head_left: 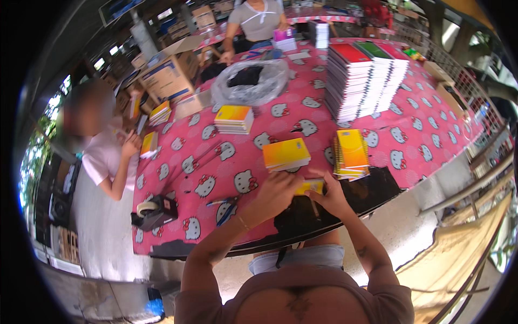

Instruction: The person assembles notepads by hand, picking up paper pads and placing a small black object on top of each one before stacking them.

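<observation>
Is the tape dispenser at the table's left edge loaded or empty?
Loaded: a pale roll sits in the black tape dispenser. How much tape remains, I cannot tell.

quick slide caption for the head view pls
Left hand and right hand hold a yellow item near stacked yellow notebooks on a pink tablecloth.
</observation>
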`<control>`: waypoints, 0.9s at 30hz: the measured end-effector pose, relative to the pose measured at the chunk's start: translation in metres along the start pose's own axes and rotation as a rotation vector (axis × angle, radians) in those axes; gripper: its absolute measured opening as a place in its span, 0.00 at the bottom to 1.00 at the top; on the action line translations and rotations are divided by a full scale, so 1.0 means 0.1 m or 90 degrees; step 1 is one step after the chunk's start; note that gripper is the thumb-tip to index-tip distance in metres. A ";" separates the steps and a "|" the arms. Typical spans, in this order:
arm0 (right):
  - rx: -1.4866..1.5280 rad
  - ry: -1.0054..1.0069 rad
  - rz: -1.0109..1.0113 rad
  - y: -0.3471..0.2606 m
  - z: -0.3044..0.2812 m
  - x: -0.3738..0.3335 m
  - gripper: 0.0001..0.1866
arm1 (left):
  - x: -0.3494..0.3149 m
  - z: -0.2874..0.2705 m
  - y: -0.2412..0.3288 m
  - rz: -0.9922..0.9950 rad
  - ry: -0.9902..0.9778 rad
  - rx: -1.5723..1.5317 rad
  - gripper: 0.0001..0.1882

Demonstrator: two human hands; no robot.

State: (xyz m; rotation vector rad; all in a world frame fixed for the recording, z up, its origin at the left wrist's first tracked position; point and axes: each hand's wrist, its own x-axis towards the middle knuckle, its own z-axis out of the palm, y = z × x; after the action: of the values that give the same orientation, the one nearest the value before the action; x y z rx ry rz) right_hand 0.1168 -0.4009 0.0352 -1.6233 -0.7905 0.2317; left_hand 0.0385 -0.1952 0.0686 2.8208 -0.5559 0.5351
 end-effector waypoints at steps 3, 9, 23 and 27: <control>-0.055 0.125 -0.044 0.45 0.09 -0.19 0.26 | -0.06 0.08 -0.33 -0.092 0.142 -0.120 0.11; 0.183 0.051 0.037 0.43 0.27 -0.12 0.18 | -0.91 -0.01 -2.23 -0.311 0.211 0.225 0.11; 0.122 0.010 0.075 0.48 0.14 -0.04 0.12 | -0.52 -0.03 -0.15 -0.243 0.254 -0.226 0.09; 0.122 -0.001 0.073 0.49 0.13 -0.03 0.13 | -0.51 0.04 -0.18 -0.231 0.276 -0.217 0.09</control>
State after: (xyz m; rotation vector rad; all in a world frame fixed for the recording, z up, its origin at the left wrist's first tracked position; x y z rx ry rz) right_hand 0.1244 -0.3929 -0.0141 -1.4882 -0.6567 0.3786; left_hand 0.0032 -0.1634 0.0425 2.3052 -0.0406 0.8486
